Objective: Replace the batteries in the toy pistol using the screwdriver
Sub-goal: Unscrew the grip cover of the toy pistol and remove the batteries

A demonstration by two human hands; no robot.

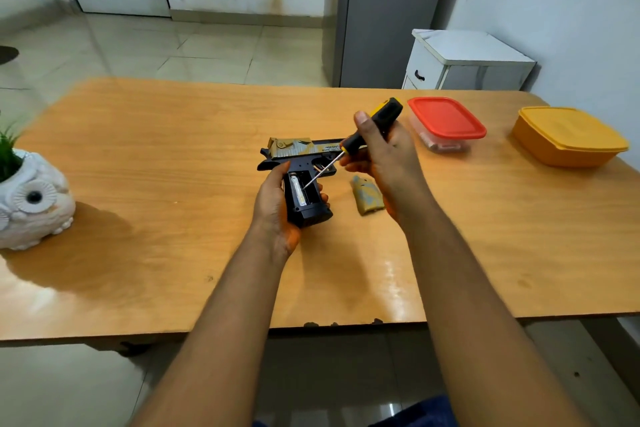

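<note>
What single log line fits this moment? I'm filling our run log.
left hand: grips black toy pistol | right hand: holds black-yellow screwdriver, tip in open grip compartment | camouflage cover: on table

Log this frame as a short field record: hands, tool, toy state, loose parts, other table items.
left hand: grips toy pistol by its grip
right hand: holds screwdriver
screwdriver tip: in the open battery compartment, at a battery
compartment cover: off, lying on table
containers: red-lidded box, yellow box, far right
owl planter: left edge
</note>
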